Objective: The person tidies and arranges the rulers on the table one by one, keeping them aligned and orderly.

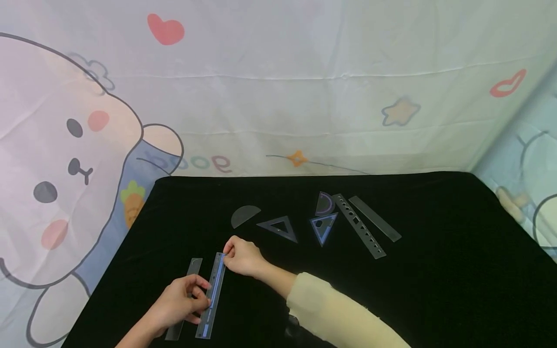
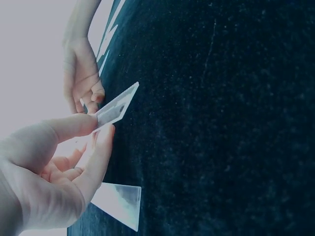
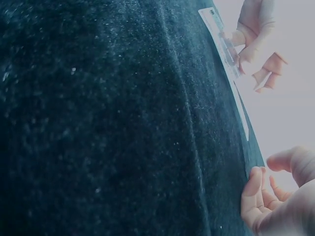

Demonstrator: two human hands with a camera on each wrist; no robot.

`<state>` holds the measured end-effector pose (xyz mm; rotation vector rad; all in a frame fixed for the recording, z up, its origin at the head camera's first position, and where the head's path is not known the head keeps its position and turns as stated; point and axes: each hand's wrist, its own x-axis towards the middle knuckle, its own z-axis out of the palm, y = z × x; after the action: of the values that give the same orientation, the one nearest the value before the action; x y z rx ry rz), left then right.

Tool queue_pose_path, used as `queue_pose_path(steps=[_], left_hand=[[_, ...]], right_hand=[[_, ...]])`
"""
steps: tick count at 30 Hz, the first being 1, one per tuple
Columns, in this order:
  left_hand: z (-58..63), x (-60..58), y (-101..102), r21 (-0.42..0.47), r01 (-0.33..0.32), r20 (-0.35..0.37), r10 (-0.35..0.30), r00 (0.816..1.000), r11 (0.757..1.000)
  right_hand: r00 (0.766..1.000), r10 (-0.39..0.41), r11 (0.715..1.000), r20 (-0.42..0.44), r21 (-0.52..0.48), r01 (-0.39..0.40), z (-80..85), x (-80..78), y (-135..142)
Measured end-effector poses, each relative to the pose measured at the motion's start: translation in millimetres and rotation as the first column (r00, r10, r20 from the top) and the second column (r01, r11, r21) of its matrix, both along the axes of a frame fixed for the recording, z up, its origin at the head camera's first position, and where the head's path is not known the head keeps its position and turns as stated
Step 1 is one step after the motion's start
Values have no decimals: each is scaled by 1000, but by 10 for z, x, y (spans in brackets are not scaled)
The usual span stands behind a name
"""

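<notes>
My left hand (image 1: 176, 302) pinches a clear ruler with a blue strip (image 1: 216, 275) by its left edge, between thumb and fingers. In the left wrist view the near end of this ruler (image 2: 117, 105) sticks out past the fingertips, tilted. Beneath the left hand a plain clear ruler (image 1: 195, 266) lies on the black cloth, its middle hidden by the hand. My right hand (image 1: 244, 257) is at the far end of the blue-striped ruler, fingers loosely bent. The right wrist view shows a gap between its thumb and fingers (image 3: 253, 182), with nothing held there.
Farther back on the black cloth (image 1: 448, 270) lie a clear half-round protractor (image 1: 245, 215), a triangle (image 1: 285, 228), a blue-edged triangle (image 1: 323, 234) and a purple-marked protractor (image 1: 324, 204). To their right are a stencil ruler (image 1: 361, 228) and another clear ruler (image 1: 376, 218). A printed curtain (image 1: 278, 96) hangs behind.
</notes>
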<state>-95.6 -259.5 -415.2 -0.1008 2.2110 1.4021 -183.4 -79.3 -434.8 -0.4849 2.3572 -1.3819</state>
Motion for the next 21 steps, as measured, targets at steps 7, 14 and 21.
queue_pose_path(steps=[7,14,21], left_hand=[[-18,28,-5,-74,-30,-30,28,999,997],[-18,33,-11,-111,-47,-47,42,998,993],[-16,63,-31,-152,-39,-77,28,997,988]], right_hand=[[997,17,998,-78,69,-12,-7,1,-67],[985,28,992,-167,127,-7,-11,25,-121],[977,34,985,-209,172,3,-22,44,-168]])
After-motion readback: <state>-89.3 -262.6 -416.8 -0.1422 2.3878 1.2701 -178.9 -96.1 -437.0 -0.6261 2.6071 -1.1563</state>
